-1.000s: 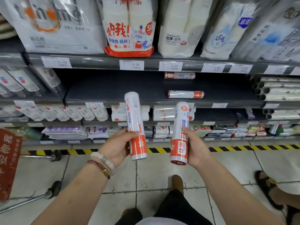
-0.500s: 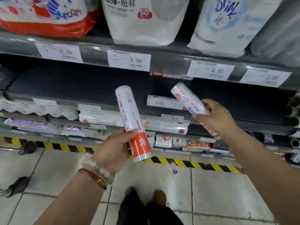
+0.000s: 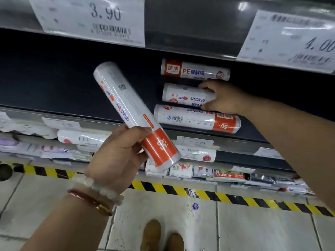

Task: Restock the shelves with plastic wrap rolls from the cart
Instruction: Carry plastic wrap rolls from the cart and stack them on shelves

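Note:
My left hand point(image 3: 117, 156) grips a white plastic wrap roll with an orange end point(image 3: 130, 109), tilted in front of the dark shelf point(image 3: 54, 82). My right hand point(image 3: 223, 98) reaches into that shelf and holds the right end of a second white roll point(image 3: 184, 95), which lies crosswise. This roll sits between two other rolls on the shelf: one behind it point(image 3: 195, 70) near the back wall and one in front point(image 3: 195, 118) at the shelf's front edge.
Price tags point(image 3: 90, 19) hang on the shelf rail above. Lower shelves hold flat white packs point(image 3: 81, 140) and small boxes point(image 3: 181, 171). Yellow-black tape point(image 3: 235, 198) runs along the tiled floor. My shoes point(image 3: 161, 236) show at the bottom.
I have moved closer to the shelf. My right hand carried its roll into the shelf and laid it between the two rolls there. My left hand keeps its roll.

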